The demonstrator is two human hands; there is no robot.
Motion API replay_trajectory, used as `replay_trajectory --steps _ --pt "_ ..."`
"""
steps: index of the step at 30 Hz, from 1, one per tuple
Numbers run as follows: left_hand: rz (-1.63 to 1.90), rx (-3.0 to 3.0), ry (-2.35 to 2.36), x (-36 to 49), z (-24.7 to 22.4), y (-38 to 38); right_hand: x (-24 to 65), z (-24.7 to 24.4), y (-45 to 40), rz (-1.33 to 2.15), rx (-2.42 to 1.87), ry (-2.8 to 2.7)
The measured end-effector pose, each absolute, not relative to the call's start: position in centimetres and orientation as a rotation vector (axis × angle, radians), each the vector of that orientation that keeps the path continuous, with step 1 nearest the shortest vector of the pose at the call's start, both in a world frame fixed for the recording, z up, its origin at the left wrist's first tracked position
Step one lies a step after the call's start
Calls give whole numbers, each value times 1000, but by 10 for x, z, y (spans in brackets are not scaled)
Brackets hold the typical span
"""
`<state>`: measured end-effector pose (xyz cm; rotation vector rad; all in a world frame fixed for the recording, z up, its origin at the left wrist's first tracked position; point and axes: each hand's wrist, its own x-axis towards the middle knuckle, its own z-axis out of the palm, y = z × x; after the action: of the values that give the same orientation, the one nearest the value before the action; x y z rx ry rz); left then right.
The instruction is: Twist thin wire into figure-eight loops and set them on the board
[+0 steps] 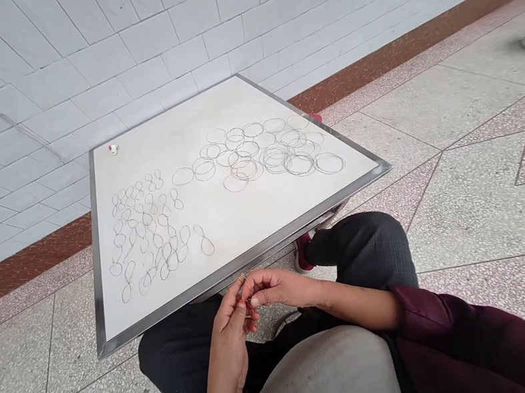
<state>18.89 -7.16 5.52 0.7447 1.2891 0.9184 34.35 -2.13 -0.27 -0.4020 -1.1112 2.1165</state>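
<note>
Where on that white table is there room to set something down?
The table looks bare front middle, between the figure-eight loops, rings and near metal edge, and at the back, between the small red-and-white item, rings and wall. It's crowded left with loops, right with overlapping rings.

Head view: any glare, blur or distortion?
Head view: soft, even light, no harsh glare on the tabletop; wall tiles slant and stretch toward the upper left; left hand and right hand fairly sharp, detail where they meet too fine to tell.
</note>
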Motion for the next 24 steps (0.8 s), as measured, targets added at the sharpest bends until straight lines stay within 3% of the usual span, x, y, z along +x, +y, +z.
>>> replay_trajectory --steps 24 --pt "997 701 1298 192 58 -70 345 7 -23 2117 -440 -1106"
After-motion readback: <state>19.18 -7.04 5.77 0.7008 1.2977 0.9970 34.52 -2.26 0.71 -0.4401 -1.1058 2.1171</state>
